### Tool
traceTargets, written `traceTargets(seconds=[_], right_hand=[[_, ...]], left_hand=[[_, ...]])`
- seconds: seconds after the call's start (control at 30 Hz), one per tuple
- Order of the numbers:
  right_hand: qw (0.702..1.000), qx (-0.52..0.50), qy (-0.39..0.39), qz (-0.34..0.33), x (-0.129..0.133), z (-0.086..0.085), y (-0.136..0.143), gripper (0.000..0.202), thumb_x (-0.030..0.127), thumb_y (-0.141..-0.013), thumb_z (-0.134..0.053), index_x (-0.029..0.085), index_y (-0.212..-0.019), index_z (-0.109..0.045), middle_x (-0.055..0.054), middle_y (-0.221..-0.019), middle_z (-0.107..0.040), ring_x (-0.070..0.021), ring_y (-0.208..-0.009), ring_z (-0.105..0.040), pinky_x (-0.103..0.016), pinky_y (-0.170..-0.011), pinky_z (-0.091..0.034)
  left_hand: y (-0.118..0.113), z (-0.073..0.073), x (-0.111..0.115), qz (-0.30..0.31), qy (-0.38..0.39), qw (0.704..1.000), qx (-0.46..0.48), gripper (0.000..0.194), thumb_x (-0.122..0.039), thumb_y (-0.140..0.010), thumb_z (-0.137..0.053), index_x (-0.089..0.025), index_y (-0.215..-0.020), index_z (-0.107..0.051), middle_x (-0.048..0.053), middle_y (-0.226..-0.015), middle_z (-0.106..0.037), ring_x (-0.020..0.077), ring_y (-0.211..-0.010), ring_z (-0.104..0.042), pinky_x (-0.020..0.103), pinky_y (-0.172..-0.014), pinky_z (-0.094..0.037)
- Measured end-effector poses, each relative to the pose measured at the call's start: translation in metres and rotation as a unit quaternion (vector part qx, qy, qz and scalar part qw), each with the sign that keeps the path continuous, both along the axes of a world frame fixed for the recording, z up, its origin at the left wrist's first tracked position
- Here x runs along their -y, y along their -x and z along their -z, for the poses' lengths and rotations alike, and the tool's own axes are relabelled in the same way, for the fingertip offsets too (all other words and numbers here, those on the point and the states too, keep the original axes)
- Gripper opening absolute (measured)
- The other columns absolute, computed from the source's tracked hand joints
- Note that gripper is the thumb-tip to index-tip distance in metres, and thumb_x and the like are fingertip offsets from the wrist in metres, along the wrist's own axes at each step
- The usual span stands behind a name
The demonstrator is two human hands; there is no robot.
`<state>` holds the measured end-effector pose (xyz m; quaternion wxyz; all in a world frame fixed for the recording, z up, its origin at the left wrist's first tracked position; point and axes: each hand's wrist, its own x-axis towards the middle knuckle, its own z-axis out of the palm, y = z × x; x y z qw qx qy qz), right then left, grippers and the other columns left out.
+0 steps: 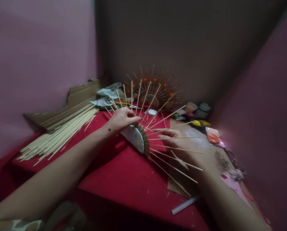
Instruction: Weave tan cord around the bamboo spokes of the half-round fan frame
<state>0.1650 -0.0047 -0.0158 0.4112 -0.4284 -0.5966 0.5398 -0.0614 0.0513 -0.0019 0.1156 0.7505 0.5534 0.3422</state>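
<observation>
A half-round piece (134, 138) with a pale flat face and a brown woven rim (146, 141) stands on the red cloth. Long thin wooden sticks (166, 104) fan out from its rim. My left hand (124, 119) is closed over the upper left of the piece, thumb and fingers at the base of the sticks. On the other side my right hand (173, 136) reaches among the sticks, its fingers stretched and slightly apart near the rim. Thin reddish cord (150, 120) loops behind the sticks, between the hands.
Loose sticks (61, 133) lie in a bundle at left beside cardboard (83, 96). A finished-looking fan with orange flowers (155, 80) leans at the back wall. Scissors (134, 106), small jars (202, 110) and an orange packet (213, 136) sit behind. A clear glue stick (184, 205) lies in front.
</observation>
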Motion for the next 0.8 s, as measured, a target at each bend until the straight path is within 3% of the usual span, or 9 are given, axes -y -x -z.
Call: traceTargets(seconds=[0.17, 0.33, 0.43, 0.53, 0.63, 0.8], right_hand=[[0.999, -0.021, 0.021, -0.039, -0.005, -0.005, -0.001, 0.05, 0.027, -0.064, -0.073, 0.024, -0.113, -0.062, 0.002, -0.066, -0.063, -0.0085, -0.054, -0.046, -0.023, -0.049, -0.035], [0.998, 0.003, 0.002, -0.056, 0.0, -0.018, 0.004, 0.032, 0.027, -0.06, -0.074, 0.025, -0.093, -0.072, -0.003, -0.084, -0.069, -0.0145, -0.07, -0.056, -0.028, -0.061, -0.044], [0.999, 0.014, -0.011, -0.048, 0.004, -0.017, 0.008, 0.027, 0.028, -0.063, -0.072, 0.026, -0.09, -0.073, -0.002, -0.079, -0.069, -0.0133, -0.066, -0.055, -0.027, -0.058, -0.042], [0.998, 0.03, -0.017, -0.047, 0.006, -0.014, 0.011, 0.025, 0.028, -0.068, -0.069, 0.027, -0.092, -0.072, 0.0, -0.076, -0.069, -0.011, -0.06, -0.052, -0.026, -0.055, -0.041], [0.998, 0.036, -0.027, -0.051, 0.009, -0.016, 0.011, 0.024, 0.026, -0.068, -0.068, 0.026, -0.092, -0.072, -0.002, -0.088, -0.071, -0.0129, -0.068, -0.056, -0.028, -0.061, -0.044], [0.999, 0.002, -0.005, -0.044, 0.011, -0.02, 0.013, 0.03, 0.023, -0.065, -0.07, 0.027, -0.095, -0.071, -0.001, -0.088, -0.071, -0.0121, -0.069, -0.058, -0.027, -0.065, -0.046]], left_hand=[[-0.002, -0.002, 0.008, -0.024, -0.013, 0.999, -0.03, 0.027, -0.039, -0.073, -0.059, -0.015, -0.063, -0.064, 0.005, -0.067, -0.058, 0.0141, -0.062, -0.048, 0.027, -0.059, -0.032], [0.001, -0.002, 0.016, -0.019, -0.003, 0.999, -0.029, 0.023, -0.039, -0.073, -0.058, -0.016, -0.069, -0.06, 0.002, -0.067, -0.056, 0.0135, -0.061, -0.048, 0.026, -0.058, -0.032], [0.001, 0.001, 0.022, -0.026, -0.054, 0.998, -0.014, 0.02, -0.03, -0.07, -0.061, -0.017, -0.082, -0.053, 0.0, -0.068, -0.052, 0.0127, -0.06, -0.046, 0.025, -0.057, -0.034], [-0.002, 0.003, 0.027, 0.011, -0.121, 0.993, 0.007, 0.027, -0.017, -0.07, -0.057, -0.017, -0.096, -0.049, -0.001, -0.073, -0.048, 0.0123, -0.063, -0.045, 0.024, -0.06, -0.036], [-0.003, 0.004, 0.029, 0.034, -0.169, 0.985, 0.008, 0.035, -0.007, -0.07, -0.05, -0.017, -0.104, -0.049, 0.0, -0.077, -0.047, 0.0126, -0.067, -0.045, 0.025, -0.064, -0.038], [-0.003, 0.001, 0.029, 0.098, -0.15, 0.983, 0.023, 0.039, -0.002, -0.066, -0.046, -0.017, -0.101, -0.055, 0.001, -0.081, -0.048, 0.0128, -0.072, -0.047, 0.025, -0.068, -0.039]])
